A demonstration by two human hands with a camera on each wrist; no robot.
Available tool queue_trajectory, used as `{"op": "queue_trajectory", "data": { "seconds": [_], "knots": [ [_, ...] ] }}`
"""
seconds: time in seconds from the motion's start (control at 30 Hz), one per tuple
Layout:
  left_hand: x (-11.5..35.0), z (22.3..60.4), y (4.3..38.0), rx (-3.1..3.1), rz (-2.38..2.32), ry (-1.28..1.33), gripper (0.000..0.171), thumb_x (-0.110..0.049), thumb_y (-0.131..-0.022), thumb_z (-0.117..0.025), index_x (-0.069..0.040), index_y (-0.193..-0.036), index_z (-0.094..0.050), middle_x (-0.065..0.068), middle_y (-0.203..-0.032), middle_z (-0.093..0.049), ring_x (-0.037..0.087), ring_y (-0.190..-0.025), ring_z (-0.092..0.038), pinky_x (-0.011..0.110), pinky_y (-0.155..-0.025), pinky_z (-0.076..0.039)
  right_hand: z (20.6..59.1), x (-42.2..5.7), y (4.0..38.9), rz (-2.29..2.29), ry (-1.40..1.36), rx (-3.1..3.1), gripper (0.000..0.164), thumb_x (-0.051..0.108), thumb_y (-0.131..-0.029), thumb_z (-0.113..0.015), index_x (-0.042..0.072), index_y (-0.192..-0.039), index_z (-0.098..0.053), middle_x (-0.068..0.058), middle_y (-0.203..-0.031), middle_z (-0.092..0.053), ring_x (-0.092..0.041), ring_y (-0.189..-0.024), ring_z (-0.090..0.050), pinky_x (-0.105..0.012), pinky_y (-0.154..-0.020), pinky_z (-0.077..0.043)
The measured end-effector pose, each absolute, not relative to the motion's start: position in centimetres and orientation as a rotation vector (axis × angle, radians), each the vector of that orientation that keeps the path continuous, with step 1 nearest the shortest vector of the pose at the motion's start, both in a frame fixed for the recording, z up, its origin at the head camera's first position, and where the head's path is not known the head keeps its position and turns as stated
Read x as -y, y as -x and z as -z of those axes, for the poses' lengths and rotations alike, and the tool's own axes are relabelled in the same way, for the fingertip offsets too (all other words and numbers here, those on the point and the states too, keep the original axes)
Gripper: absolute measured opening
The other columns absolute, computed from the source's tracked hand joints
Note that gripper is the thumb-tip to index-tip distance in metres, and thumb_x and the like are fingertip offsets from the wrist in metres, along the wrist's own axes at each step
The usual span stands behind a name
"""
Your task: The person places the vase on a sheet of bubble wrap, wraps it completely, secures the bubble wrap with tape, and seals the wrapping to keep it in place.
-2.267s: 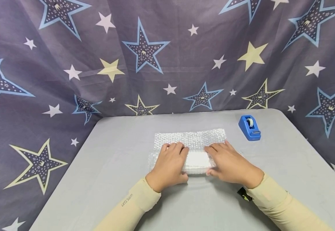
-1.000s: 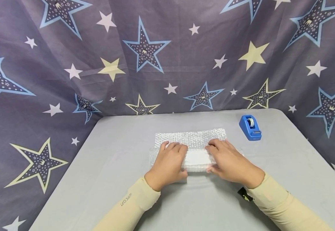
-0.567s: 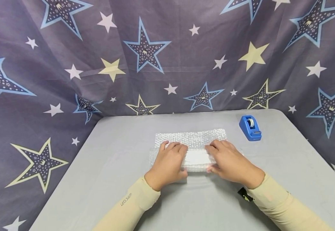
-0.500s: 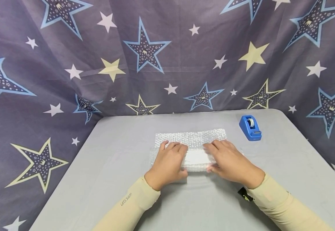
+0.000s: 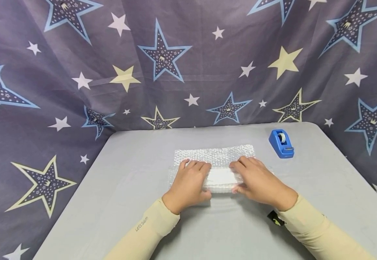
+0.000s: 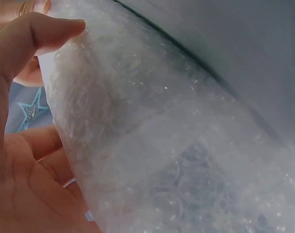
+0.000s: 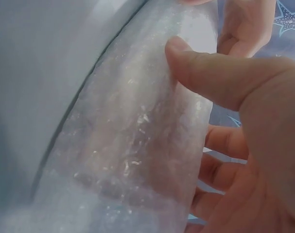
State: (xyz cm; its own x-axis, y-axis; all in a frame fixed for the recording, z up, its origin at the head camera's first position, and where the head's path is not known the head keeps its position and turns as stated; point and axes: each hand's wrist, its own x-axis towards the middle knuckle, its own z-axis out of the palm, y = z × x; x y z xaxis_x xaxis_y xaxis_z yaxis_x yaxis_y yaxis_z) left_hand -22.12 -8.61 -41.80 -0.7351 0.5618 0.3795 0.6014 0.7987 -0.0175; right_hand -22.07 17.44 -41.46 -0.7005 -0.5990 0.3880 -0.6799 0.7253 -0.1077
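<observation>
A white box-like thing point(image 5: 221, 176) lies partly rolled up in clear bubble wrap point(image 5: 215, 156), its pale top showing between the two hands. The left hand point(image 5: 189, 185) grips the left part of this bundle, and the right hand point(image 5: 262, 182) grips the right part. In the left wrist view, the thumb presses the near side of the bubble wrap point(image 6: 137, 121) while the fingers reach round the far side. The right wrist view has the same hold on the bubble wrap point(image 7: 137, 131). Beyond the bundle, a flat flap of wrap stretches over the table.
A blue tape dispenser point(image 5: 281, 144) with a roll of tape stands at the back right of the grey-covered table point(image 5: 126, 162). Behind the table hangs a dark curtain point(image 5: 201, 72) patterned with stars.
The bundle has shifted slightly away from the body since the earliest frame, both hands keeping hold. The right fingers have moved a little on top of it. The tape dispenser stays put.
</observation>
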Motion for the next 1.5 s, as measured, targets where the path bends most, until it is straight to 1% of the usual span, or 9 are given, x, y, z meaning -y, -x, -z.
{"op": "queue_trajectory", "data": {
  "seconds": [0.3, 0.47, 0.7, 0.97, 1.13, 1.23, 1.33, 1.5],
  "knots": [
    [8.5, 41.9, 22.1, 2.639, 0.151, 0.877, 0.070, -0.034, -0.064, -0.080, -0.016, -0.129, -0.064, -0.002, -0.126, -0.068, 0.022, -0.120, -0.061, 0.059, -0.110, -0.038, 41.4, -17.4, 21.8, -0.344, -1.011, 2.595, 0.073, 0.036, -0.072, -0.094, 0.002, -0.128, -0.063, -0.008, -0.111, -0.061, -0.027, -0.097, -0.058, -0.047, -0.091, -0.049],
    [8.3, 41.8, 21.9, 2.628, 0.135, 0.866, 0.070, -0.035, -0.062, -0.082, -0.014, -0.127, -0.065, -0.002, -0.126, -0.069, 0.023, -0.119, -0.061, 0.059, -0.111, -0.037, 41.3, -17.2, 21.7, -0.329, -0.995, 2.602, 0.071, 0.037, -0.072, -0.093, 0.003, -0.126, -0.063, -0.008, -0.110, -0.060, -0.026, -0.096, -0.057, -0.045, -0.088, -0.049],
    [8.2, 41.8, 21.9, 2.596, 0.123, 0.868, 0.065, -0.034, -0.062, -0.082, -0.015, -0.122, -0.067, -0.002, -0.123, -0.071, 0.021, -0.116, -0.063, 0.059, -0.111, -0.037, 40.9, -16.9, 21.5, -0.272, -0.954, 2.627, 0.065, 0.037, -0.072, -0.093, 0.006, -0.121, -0.064, -0.005, -0.107, -0.059, -0.024, -0.093, -0.055, -0.044, -0.084, -0.048],
    [8.3, 41.5, 21.8, 2.581, 0.087, 0.871, 0.062, -0.034, -0.062, -0.081, -0.014, -0.120, -0.068, -0.003, -0.120, -0.073, 0.020, -0.112, -0.065, 0.058, -0.108, -0.040, 41.0, -16.7, 21.1, -0.229, -0.961, 2.608, 0.066, 0.037, -0.074, -0.091, 0.005, -0.124, -0.063, -0.007, -0.111, -0.060, -0.029, -0.100, -0.059, -0.050, -0.091, -0.049],
    [8.4, 41.7, 21.7, 2.577, 0.065, 0.877, 0.064, -0.034, -0.062, -0.081, -0.013, -0.121, -0.068, -0.002, -0.121, -0.072, 0.021, -0.111, -0.065, 0.057, -0.106, -0.041, 41.2, -16.6, 20.9, -0.188, -0.955, 2.606, 0.066, 0.036, -0.076, -0.090, 0.004, -0.126, -0.062, -0.008, -0.113, -0.061, -0.030, -0.101, -0.060, -0.050, -0.091, -0.051],
    [8.4, 41.8, 21.7, 2.574, 0.050, 0.878, 0.066, -0.036, -0.062, -0.081, -0.012, -0.123, -0.067, -0.001, -0.122, -0.072, 0.022, -0.112, -0.065, 0.056, -0.105, -0.042, 41.4, -16.5, 20.9, -0.156, -0.954, 2.607, 0.066, 0.037, -0.077, -0.089, 0.004, -0.127, -0.060, -0.008, -0.114, -0.061, -0.031, -0.103, -0.060, -0.049, -0.093, -0.050],
    [8.4, 41.9, 21.9, 2.583, 0.050, 0.867, 0.070, -0.037, -0.062, -0.081, -0.011, -0.126, -0.067, 0.000, -0.125, -0.071, 0.022, -0.114, -0.065, 0.054, -0.104, -0.042, 41.5, -16.5, 21.0, -0.142, -0.951, 2.609, 0.068, 0.039, -0.077, -0.088, 0.004, -0.127, -0.059, -0.009, -0.116, -0.061, -0.032, -0.106, -0.059, -0.050, -0.098, -0.048],
    [8.4, 42.1, 22.2, 2.599, 0.079, 0.853, 0.077, -0.039, -0.062, -0.083, -0.010, -0.132, -0.065, 0.003, -0.130, -0.069, 0.023, -0.119, -0.064, 0.055, -0.105, -0.043, 41.8, -16.5, 21.2, -0.145, -0.941, 2.616, 0.072, 0.042, -0.077, -0.088, 0.002, -0.129, -0.058, -0.010, -0.118, -0.061, -0.034, -0.107, -0.059, -0.052, -0.099, -0.047]
  ]
}}
